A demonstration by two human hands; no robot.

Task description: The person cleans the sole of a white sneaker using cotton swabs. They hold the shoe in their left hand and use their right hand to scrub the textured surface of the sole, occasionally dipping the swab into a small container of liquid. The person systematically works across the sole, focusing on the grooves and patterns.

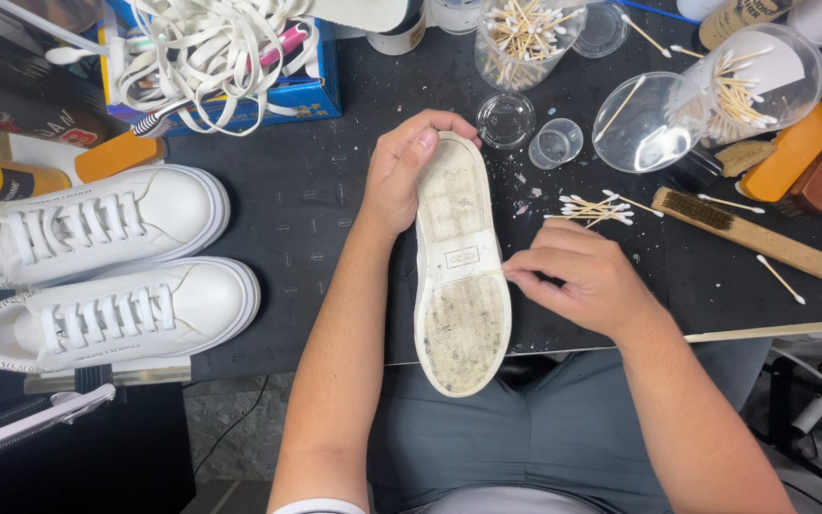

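A: Item one, your grips?

B: Your left hand (401, 176) is clamped around the toe end of the white shoe (460, 266), held sole-up at frame centre above your lap. Your right hand (587, 281) has fingertips pinched together on a thin stick, probably a cotton swab, its tip against the sole's right edge.

A: Item two, surroundings?

B: Loose cotton swabs (596, 207) just above your right hand; wooden brush (744, 233) at right; pair of white sneakers (107, 266) at left; black worktop (306, 190) beneath.

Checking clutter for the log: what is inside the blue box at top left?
The blue box holds a heap of white laces with a pink-handled item poking through; anything beneath stays covered.
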